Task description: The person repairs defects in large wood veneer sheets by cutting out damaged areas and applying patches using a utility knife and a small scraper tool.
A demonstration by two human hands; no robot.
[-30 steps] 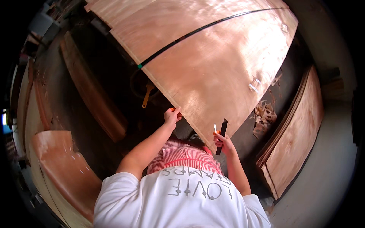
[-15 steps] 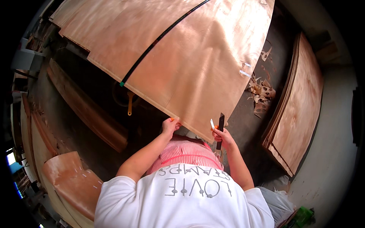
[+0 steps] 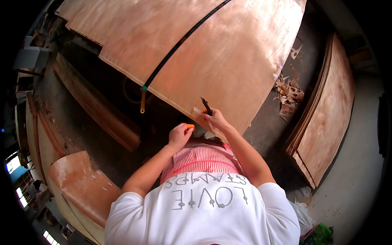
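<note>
A large sheet of thin wood veneer (image 3: 228, 53) lies before me on a stack, its near edge just past my hands. My right hand (image 3: 217, 121) is closed around a dark, flat, blade-like tool (image 3: 206, 106) over the sheet's near edge. A short white strip (image 3: 197, 110), like tape, shows beside those fingers at the edge; whether it is stuck down I cannot tell. Left of it, off the edge, my left hand (image 3: 179, 136) has its fingers curled together. Something orange (image 3: 190, 126) shows at its fingertips, perhaps finger covers; what they pinch, if anything, is hidden.
A black strap-like strip (image 3: 183, 38) with a green end crosses the veneer. Below that end hangs a yellow handle (image 3: 143, 102). Another veneer stack (image 3: 326, 118) stands at right, with scraps (image 3: 290, 96) on the floor. A curved veneer piece (image 3: 81, 185) lies at lower left.
My right hand has moved left and farther along the near edge with the dark tool and white strip. My left hand has come away from the edge, slightly nearer me. The view has shifted.
</note>
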